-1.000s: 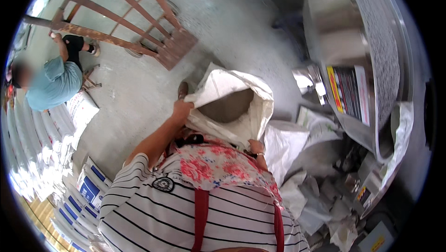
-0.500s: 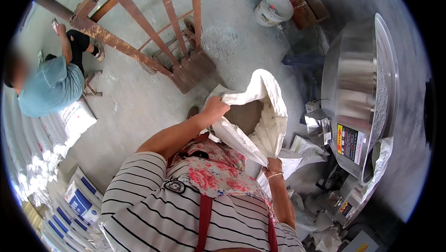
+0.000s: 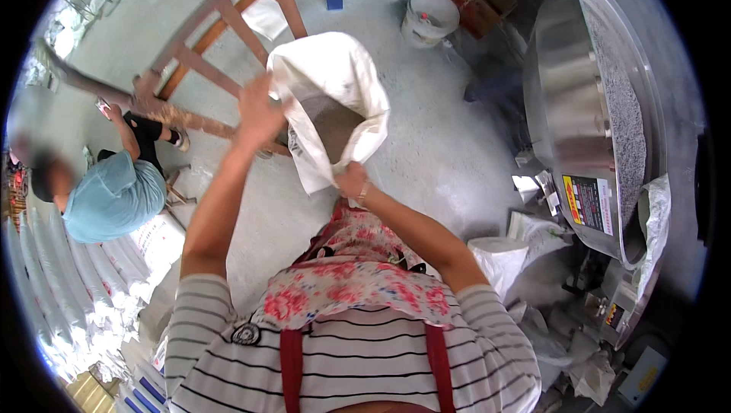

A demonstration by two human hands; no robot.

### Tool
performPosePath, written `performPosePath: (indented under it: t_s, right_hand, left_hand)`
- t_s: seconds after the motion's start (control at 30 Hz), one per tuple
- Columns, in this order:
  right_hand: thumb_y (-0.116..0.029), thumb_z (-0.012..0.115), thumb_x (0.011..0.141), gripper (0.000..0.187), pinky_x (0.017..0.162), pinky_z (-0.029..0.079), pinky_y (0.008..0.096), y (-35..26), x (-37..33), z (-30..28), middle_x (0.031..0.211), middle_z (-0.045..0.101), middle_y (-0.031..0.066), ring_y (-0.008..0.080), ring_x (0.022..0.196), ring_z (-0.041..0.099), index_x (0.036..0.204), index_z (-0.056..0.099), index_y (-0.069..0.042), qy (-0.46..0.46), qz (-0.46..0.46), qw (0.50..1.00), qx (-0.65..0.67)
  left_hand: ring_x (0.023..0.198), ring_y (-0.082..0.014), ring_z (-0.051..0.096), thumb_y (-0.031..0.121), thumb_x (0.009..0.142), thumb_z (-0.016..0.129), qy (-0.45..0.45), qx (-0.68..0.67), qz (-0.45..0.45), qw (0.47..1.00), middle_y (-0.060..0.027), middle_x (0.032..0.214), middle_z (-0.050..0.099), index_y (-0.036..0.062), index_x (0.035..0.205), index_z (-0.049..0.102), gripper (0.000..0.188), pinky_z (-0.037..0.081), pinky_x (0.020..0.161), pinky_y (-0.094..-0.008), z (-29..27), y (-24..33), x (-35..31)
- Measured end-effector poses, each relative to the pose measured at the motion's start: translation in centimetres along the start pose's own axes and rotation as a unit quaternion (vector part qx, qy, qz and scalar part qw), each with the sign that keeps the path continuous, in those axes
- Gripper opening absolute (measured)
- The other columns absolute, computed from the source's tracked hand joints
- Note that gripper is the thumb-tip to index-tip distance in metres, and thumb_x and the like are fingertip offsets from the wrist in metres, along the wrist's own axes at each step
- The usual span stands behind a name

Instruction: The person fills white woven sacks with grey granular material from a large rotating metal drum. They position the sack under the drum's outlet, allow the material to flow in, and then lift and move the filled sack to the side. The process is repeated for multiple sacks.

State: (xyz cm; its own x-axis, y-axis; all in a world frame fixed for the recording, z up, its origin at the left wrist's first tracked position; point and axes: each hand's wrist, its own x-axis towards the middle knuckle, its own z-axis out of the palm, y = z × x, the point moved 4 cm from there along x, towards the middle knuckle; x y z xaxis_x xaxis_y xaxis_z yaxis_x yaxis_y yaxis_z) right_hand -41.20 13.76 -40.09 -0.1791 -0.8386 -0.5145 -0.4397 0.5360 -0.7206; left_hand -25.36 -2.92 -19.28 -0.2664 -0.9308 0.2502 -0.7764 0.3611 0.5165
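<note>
The white bag [image 3: 335,59] is now out beyond the flowered apron [image 3: 358,280], which it overlapped half a second ago, and both arms reach farther forward. The right hand [image 3: 352,180] has its fingers closed on the near edge of the bag's mouth; farther out, the left hand [image 3: 261,112], blurred, has its fingers gripping the left edge. The mouth gapes between and beyond the two sets of fingers, grey-brown material [image 3: 335,127] inside. Past the left fingers stands a wooden cart [image 3: 207,70], partly hidden by the bag; well beyond the right fingers is a white bucket [image 3: 428,21].
</note>
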Motion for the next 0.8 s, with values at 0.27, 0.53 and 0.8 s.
performPosePath:
  t_s: [0.27,0.53,0.8]
  right_hand:
    - [-0.017,0.059,0.068,0.012,0.059,0.044,0.0384,-4.1,2.0,3.9,0.072,0.060,0.0108,0.0257,0.071,0.059,0.076,0.062,-0.009,0.006,-0.001,0.998,0.059]
    - [-0.026,0.048,0.081,0.028,0.045,0.045,0.0336,-1.3,0.1,3.8,0.066,0.060,0.0104,0.0184,0.054,0.057,0.078,0.058,0.000,-0.101,-0.313,0.934,-0.139]
    - [-0.008,0.057,0.060,0.024,0.059,0.049,0.0328,13.1,-9.7,-11.4,0.079,0.062,0.0141,0.0274,0.065,0.060,0.083,0.062,-0.002,0.194,-0.175,0.959,0.112]
  left_hand:
    - [0.128,-0.0391,0.007,0.051,0.074,0.054,-0.185,0.209,0.000,0.960,-0.0076,0.139,0.024,0.0163,0.116,0.054,0.054,0.008,0.098,-0.0565,2.8,-0.6,-7.7]
    - [0.127,-0.0380,0.015,0.037,0.083,0.049,-0.317,0.168,0.194,0.913,-0.0042,0.138,0.027,0.0180,0.117,0.052,0.039,0.013,0.097,-0.0580,6.6,3.2,-6.8]
    - [0.128,-0.0320,0.016,0.044,0.085,0.041,-0.374,0.361,0.095,0.849,-0.0054,0.136,0.031,0.0159,0.115,0.053,0.043,0.013,0.097,-0.0582,11.7,5.1,-10.7]
